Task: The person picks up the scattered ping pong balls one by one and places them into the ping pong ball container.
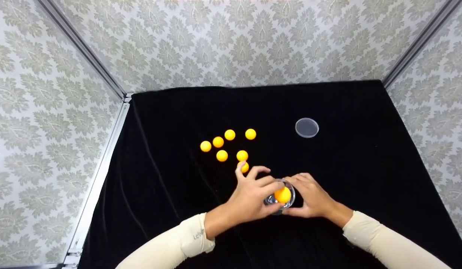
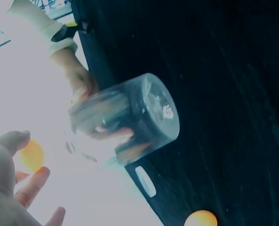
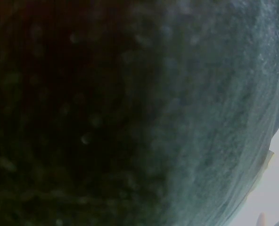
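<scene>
In the head view my left hand [image 1: 261, 190] pinches an orange ball [image 1: 282, 194] at the mouth of a small clear jar [image 1: 279, 203]. My right hand [image 1: 309, 193] grips the jar from the right side, just above the black cloth. The left wrist view shows the jar [image 2: 130, 117] tilted, the right hand's fingers [image 2: 83, 87] wrapped round it, and the ball [image 2: 31, 155] between the thumb and fingers of my left hand [image 2: 12, 188]. The right wrist view shows only blurred dark cloth.
Several orange balls [image 1: 222, 155] lie loose on the black cloth [image 1: 365, 168] just beyond my hands; one ball [image 1: 245, 167] sits behind my left index finger. A round clear lid [image 1: 307, 127] lies at the back right. Patterned walls enclose the table.
</scene>
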